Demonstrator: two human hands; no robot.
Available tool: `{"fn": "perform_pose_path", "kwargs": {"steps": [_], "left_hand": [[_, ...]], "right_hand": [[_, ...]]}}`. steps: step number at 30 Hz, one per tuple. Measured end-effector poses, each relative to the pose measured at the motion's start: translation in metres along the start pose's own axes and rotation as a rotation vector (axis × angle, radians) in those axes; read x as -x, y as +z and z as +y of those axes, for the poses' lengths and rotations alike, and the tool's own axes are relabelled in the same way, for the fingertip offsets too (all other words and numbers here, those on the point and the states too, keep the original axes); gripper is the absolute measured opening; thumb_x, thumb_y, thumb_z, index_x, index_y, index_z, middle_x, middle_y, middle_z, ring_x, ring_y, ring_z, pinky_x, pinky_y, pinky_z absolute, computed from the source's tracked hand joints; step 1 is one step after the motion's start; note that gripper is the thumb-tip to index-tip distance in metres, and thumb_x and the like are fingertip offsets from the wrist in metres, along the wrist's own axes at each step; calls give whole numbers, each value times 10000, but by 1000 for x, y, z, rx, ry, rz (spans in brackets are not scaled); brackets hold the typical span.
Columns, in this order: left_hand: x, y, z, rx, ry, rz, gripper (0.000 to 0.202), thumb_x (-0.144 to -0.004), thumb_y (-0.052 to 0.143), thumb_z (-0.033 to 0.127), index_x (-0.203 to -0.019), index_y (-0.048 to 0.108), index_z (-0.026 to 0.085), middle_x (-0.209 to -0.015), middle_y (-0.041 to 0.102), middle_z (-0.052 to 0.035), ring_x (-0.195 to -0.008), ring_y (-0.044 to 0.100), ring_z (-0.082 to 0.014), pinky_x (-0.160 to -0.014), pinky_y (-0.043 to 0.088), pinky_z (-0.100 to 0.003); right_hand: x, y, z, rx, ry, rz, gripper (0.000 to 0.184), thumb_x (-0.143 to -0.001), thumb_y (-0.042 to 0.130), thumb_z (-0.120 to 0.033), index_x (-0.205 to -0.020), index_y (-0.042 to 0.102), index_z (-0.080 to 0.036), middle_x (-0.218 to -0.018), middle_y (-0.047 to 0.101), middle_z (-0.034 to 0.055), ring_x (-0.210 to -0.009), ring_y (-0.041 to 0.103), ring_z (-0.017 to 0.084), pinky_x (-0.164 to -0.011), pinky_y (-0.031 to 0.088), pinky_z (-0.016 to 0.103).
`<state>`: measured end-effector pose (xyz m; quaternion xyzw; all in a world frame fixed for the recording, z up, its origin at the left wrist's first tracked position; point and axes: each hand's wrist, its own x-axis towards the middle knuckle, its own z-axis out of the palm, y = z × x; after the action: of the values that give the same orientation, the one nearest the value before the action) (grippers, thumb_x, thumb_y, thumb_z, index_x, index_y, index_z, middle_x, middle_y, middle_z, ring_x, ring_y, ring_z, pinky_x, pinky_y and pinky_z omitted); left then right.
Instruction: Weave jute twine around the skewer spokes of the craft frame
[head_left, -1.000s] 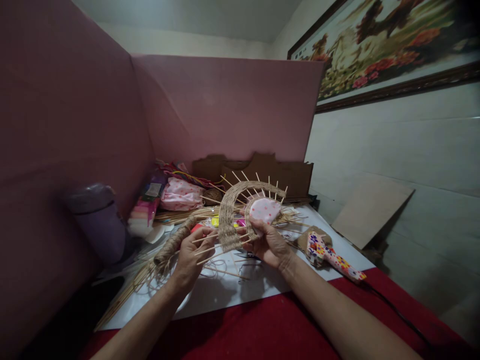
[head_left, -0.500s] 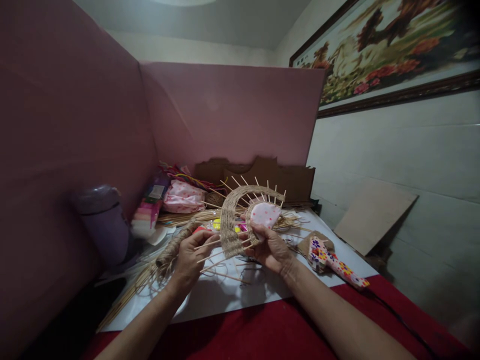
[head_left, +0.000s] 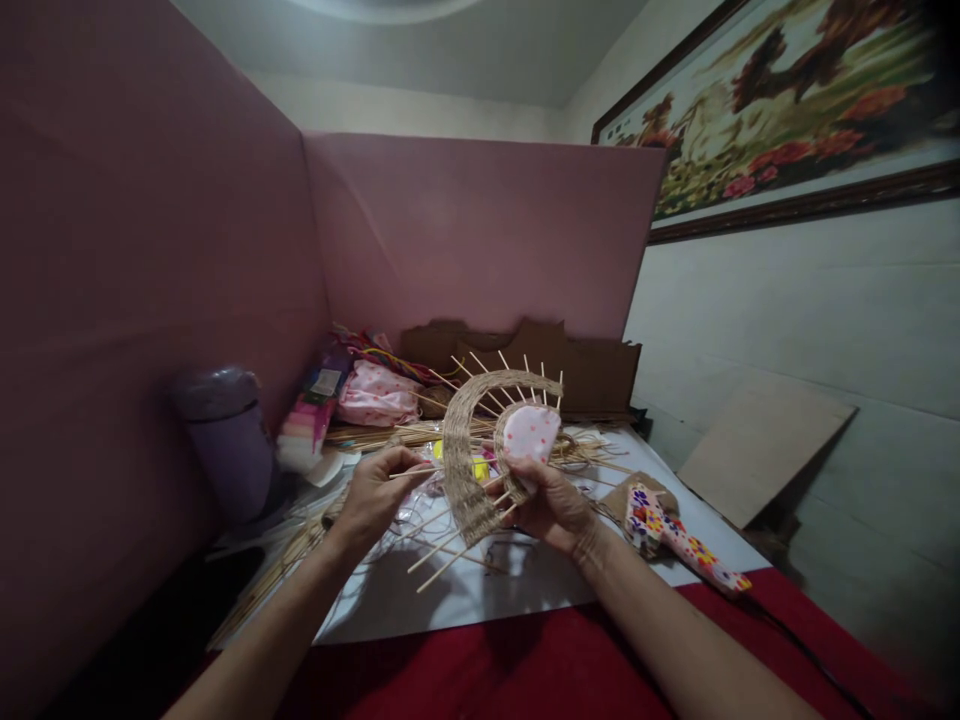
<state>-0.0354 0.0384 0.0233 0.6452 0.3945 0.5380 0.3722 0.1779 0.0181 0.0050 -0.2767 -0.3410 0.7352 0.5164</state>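
My right hand [head_left: 551, 510] grips a half-round woven twine fan piece [head_left: 463, 470] by its inner half-disc, with the thumb on the pink-dotted white cloth patch [head_left: 529, 435]. Thin wooden sticks radiate from the half-disc through a curved twine band, and their tips poke out past its outer edge. On the left side, my left hand [head_left: 379, 495] pinches one of these sticks [head_left: 411, 472] between thumb and fingers. A twine spool [head_left: 337, 508] is mostly hidden behind the left hand. The right fingers behind the piece are partly hidden.
A flower-patterned glue gun [head_left: 682, 535] lies at right, its cord trailing over red cloth [head_left: 525, 660]. Loose sticks [head_left: 262, 590] lie at left near a purple lidded container [head_left: 229, 440]. A dotted cloth bundle [head_left: 377, 392] and cardboard [head_left: 600, 375] stand at the back.
The woven piece has turned, its lower sticks swinging down and clear of my left hand. My left hand has shifted up to a higher stick and now covers most of the twine spool.
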Motion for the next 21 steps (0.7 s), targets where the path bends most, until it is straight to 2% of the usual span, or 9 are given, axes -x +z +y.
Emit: {"fn": "perform_pose_path", "kwargs": {"steps": [2,5,9,13,18,21], "left_hand": [[-1,-3,0,-46,34,-2,210,-626,706,323,-555,620,145,-476,522,27,-437,406,-81,-430,300,-198],[-4,-11,-3,-215,165,-16,154,-663,686,300,-610,661,158,-555,602,-6,-515,502,-118,-499,361,-220],[-6,-21,-8,-599,325,-46,132,-747,623,310,-735,695,200,-696,690,-39,-635,592,-170,-593,386,-252],[-3,-26,-5,-947,429,-4,225,-782,579,390,-700,690,212,-629,680,-34,-552,571,-161,-550,328,-245],[-1,-28,0,-1077,496,64,272,-805,543,415,-693,674,204,-623,676,-35,-551,583,-160,-545,307,-241],[-1,-28,0,-1094,539,50,265,-818,534,386,-688,660,194,-623,671,-38,-573,596,-167,-556,308,-247]], "right_hand": [[-1,-2,0,14,-3,0,117,-742,533,-209,-770,595,-113,-635,686,77,-509,619,144,-439,496,230],[-2,-4,1,36,16,-2,105,-744,545,-216,-767,581,-120,-645,686,77,-524,626,150,-460,503,245],[-3,-4,0,65,29,23,124,-741,556,-218,-814,583,-122,-648,684,72,-510,620,146,-435,489,231],[-3,-4,-4,96,52,48,162,-744,541,-223,-856,594,-118,-644,685,72,-496,608,140,-442,486,235],[-3,-6,-8,162,128,70,158,-749,519,-213,-826,608,-108,-657,690,79,-511,606,135,-448,479,229],[-3,-7,-7,199,188,53,172,-757,514,-220,-788,620,-89,-660,687,88,-508,605,129,-427,469,212]]}}
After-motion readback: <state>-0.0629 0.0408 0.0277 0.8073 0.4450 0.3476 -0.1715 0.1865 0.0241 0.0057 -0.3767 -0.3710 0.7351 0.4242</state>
